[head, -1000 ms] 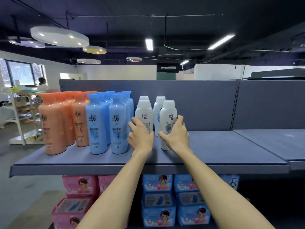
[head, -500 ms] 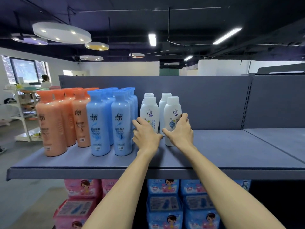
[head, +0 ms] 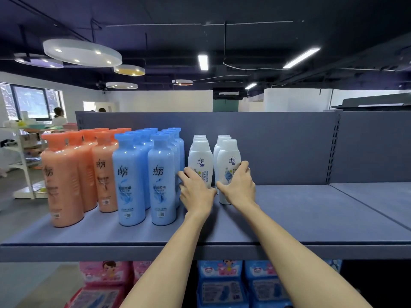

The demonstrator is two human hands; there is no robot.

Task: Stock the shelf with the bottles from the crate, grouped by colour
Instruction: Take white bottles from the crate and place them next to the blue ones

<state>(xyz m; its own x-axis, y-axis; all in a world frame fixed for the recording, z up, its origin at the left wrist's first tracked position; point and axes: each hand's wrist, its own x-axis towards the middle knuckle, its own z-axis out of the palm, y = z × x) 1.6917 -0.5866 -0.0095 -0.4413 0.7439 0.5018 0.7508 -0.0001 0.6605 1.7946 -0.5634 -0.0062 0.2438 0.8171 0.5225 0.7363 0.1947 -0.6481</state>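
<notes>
On the grey shelf (head: pixel 311 218) stand three colour groups: orange bottles (head: pixel 64 181) at the left, blue bottles (head: pixel 161 181) in the middle, white bottles to their right in two rows. My left hand (head: pixel 195 192) wraps the lower part of the front left white bottle (head: pixel 200 161). My right hand (head: pixel 238 185) grips the front right white bottle (head: pixel 229 161) from its right side. Both bottles stand upright on the shelf, and more white bottles line up behind them. The crate is out of view.
The shelf's right part and the adjoining shelf section (head: pixel 378 196) are bare. A grey back panel (head: pixel 289 147) rises behind the bottles. Below the shelf sit pink packs (head: pixel 104 283) and blue packs (head: pixel 222 283). A person (head: pixel 58 116) stands far off at the left.
My view has shifted closer to the shelf. Both hands have pushed the two front white bottles a little further back, staying closed around them.
</notes>
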